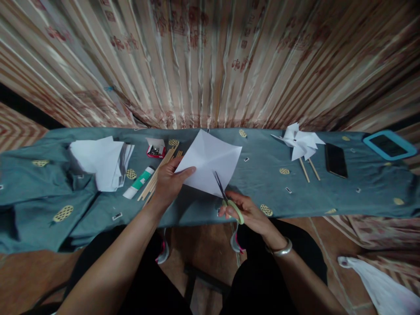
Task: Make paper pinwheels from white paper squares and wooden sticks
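My left hand (171, 178) pinches the left corner of a white square sheet of paper (210, 155), thumb on top. The sheet shows faint crease lines and is held over the table. My right hand (244, 209) grips scissors (234, 210) with pale green handles. Their dark blades lie at the sheet's lower right corner; whether they have cut into it is hard to tell. Just left of my left hand lie a bundle of wooden sticks (156, 177) and a green and white glue stick (139, 183).
A stack of white paper (98, 162) and a small red box of metal pieces (155, 148) lie left on the green cloth (262, 183). To the right are white paper pinwheels (297, 140) on sticks, a dark phone (336, 160) and a blue-framed tablet (389, 145). A curtain (210, 65) hangs behind.
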`<action>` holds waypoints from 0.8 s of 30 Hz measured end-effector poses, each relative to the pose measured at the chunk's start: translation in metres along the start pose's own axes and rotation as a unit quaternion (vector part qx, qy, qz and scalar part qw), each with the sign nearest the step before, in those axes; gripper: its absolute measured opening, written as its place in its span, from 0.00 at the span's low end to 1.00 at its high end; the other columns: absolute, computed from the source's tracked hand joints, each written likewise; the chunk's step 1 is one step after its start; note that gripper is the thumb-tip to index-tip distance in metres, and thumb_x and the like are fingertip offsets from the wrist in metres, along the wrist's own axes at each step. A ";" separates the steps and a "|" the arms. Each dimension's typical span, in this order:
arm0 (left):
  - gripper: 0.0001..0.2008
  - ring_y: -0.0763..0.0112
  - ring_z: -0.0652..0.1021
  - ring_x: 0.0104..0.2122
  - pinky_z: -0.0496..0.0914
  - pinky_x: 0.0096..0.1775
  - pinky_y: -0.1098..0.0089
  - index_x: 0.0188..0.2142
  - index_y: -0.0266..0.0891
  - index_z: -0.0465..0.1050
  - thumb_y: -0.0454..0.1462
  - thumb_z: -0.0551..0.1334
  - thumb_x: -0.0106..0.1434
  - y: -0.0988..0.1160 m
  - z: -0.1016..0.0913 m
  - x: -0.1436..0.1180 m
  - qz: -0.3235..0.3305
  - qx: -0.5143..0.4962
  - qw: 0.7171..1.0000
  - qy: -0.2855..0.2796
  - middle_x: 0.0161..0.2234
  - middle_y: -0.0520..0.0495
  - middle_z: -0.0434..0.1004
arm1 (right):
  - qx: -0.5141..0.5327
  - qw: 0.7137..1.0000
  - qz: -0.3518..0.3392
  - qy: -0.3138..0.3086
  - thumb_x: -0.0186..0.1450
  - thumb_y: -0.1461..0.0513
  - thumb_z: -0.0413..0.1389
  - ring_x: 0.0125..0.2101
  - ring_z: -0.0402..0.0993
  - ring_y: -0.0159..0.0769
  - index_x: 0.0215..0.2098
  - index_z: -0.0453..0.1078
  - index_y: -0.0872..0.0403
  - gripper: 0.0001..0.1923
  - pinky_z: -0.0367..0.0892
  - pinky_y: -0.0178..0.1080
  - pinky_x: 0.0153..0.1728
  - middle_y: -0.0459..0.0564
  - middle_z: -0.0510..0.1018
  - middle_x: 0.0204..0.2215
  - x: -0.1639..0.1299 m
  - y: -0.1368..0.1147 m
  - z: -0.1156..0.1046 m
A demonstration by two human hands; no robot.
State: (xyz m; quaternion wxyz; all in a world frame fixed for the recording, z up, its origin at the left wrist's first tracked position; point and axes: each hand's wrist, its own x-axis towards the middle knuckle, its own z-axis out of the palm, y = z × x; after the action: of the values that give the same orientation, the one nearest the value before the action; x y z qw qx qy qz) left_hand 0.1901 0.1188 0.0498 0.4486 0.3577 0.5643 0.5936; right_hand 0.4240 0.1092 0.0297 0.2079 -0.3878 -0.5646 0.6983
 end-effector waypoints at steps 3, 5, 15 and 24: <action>0.18 0.66 0.78 0.29 0.73 0.33 0.67 0.38 0.37 0.79 0.39 0.72 0.46 0.007 -0.009 0.006 0.013 -0.005 0.999 0.040 0.32 0.50 0.81 | -0.031 0.999 0.015 -0.025 0.57 0.49 0.64 0.29 0.72 0.32 0.47 0.70 0.54 0.26 0.65 0.34 0.28 0.47 0.78 0.29 -0.013 -0.002 -0.014; 0.17 0.67 0.78 0.28 0.72 0.32 0.67 0.37 0.37 0.79 0.38 0.72 0.46 0.011 -0.016 0.009 0.026 -0.001 0.997 0.066 0.30 0.50 0.80 | -0.048 0.998 0.035 -0.032 0.56 0.50 0.65 0.25 0.70 0.30 0.45 0.72 0.54 0.24 0.63 0.33 0.25 0.45 0.76 0.26 -0.025 -0.004 -0.030; 0.23 0.64 0.79 0.29 0.71 0.31 0.69 0.41 0.37 0.78 0.38 0.72 0.43 -0.007 -0.004 -0.002 -0.010 0.128 0.984 -0.125 0.30 0.48 0.81 | -0.159 0.931 -0.155 0.289 0.53 0.55 0.68 0.36 0.76 0.38 0.49 0.70 0.50 0.27 0.69 0.41 0.42 0.49 0.81 0.38 -0.033 -0.020 -0.051; 0.33 0.63 0.80 0.29 0.73 0.32 0.67 0.49 0.39 0.75 0.38 0.74 0.41 -0.005 0.012 -0.009 -0.031 0.150 0.974 -0.169 0.29 0.50 0.80 | -0.266 0.923 -0.133 0.244 0.56 0.56 0.63 0.23 0.68 0.30 0.44 0.74 0.53 0.18 0.64 0.34 0.30 0.42 0.76 0.22 -0.017 -0.024 -0.038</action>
State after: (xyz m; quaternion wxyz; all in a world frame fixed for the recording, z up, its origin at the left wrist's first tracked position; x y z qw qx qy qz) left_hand 0.2047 0.1140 0.0469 0.4969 0.4986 0.5733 0.4192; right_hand 0.4604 0.1275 0.0558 0.3198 -0.5085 -0.7078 0.3718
